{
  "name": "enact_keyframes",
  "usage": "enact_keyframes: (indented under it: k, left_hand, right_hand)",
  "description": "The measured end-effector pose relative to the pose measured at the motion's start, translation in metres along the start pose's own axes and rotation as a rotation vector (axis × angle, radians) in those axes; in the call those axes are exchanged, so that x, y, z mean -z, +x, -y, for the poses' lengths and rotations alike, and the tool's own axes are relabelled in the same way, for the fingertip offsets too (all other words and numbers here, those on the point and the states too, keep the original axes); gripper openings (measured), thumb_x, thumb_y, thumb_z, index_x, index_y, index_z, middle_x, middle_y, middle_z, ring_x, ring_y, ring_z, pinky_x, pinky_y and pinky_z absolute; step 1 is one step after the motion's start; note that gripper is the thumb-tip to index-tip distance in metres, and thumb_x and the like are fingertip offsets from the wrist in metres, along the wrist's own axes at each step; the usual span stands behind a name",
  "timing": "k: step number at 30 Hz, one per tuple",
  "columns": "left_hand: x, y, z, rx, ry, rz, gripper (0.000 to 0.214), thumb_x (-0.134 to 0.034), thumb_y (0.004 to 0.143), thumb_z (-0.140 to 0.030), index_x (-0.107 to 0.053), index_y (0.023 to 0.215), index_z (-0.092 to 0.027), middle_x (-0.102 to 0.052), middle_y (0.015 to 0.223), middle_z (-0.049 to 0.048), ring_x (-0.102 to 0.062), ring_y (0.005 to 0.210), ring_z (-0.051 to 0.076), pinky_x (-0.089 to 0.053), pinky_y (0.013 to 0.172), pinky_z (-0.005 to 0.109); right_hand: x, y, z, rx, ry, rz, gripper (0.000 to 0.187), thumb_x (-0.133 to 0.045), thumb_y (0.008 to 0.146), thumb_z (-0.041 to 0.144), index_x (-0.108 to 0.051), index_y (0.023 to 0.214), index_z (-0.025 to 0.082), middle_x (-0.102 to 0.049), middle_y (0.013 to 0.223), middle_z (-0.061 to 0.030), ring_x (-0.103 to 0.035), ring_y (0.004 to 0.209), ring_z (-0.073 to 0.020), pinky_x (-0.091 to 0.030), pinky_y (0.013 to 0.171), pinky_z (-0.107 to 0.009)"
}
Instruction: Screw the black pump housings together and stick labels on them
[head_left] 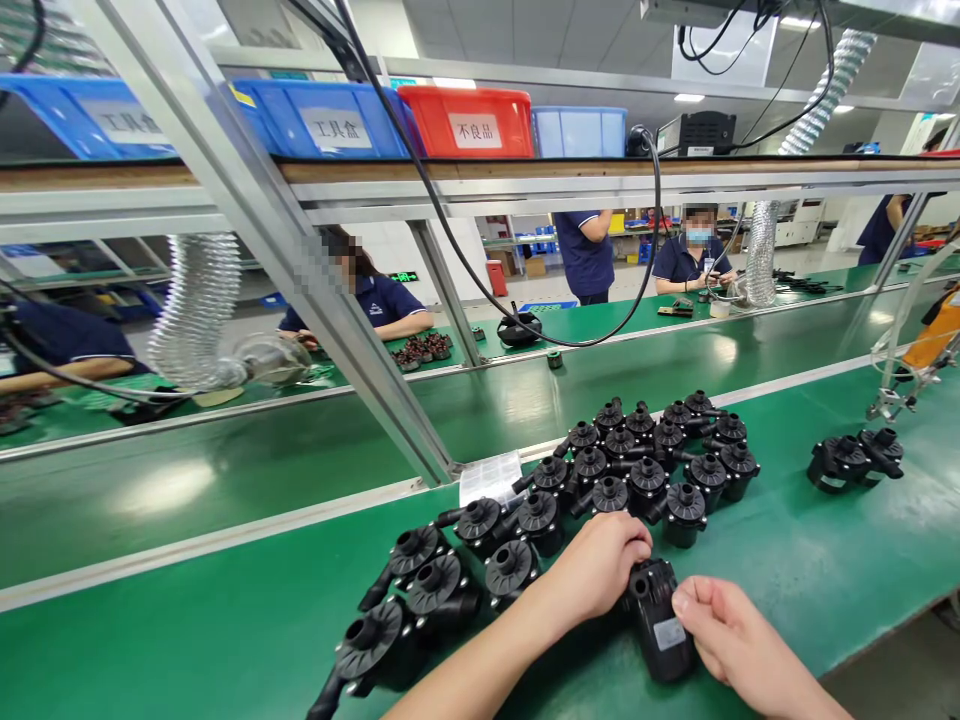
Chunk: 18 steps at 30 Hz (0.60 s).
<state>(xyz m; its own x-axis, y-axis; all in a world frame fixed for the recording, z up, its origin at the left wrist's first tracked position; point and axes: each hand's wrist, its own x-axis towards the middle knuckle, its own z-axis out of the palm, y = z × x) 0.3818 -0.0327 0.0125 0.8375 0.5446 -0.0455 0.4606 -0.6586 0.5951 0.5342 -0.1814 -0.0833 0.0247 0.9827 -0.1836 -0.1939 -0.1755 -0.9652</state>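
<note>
A black pump body with a small grey label lies on its side on the green bench near the front edge. My left hand is curled over its upper end, fingers closed on it. My right hand pinches its lower right side by the label. Just behind my hands stands a cluster of several upright black pump housings, and more of them lie to the left of my left forearm.
Two more black pumps sit apart at the right. A white paper slip lies by the slanted aluminium frame post. A green conveyor belt runs behind. Other people work across it. Bins line the shelf above.
</note>
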Motion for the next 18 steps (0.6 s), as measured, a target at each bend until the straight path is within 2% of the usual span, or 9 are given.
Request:
enact_keyframes:
  k: [18]
  left_hand:
    - [0.0023, 0.0004, -0.0048, 0.008, 0.009, 0.005, 0.028, -0.054, 0.096, -0.016, -0.082, 0.097, -0.018, -0.082, 0.102, 0.0089, -0.074, 0.098, 0.026, -0.052, 0.09, 0.033]
  right_hand:
    - [-0.0004, 0.0023, -0.003, 0.008, -0.007, -0.052, 0.066, -0.063, 0.092, 0.085, -0.044, 0.082, 0.022, -0.025, 0.057, 0.0118, -0.015, 0.051, -0.0071, -0.014, 0.05, -0.025]
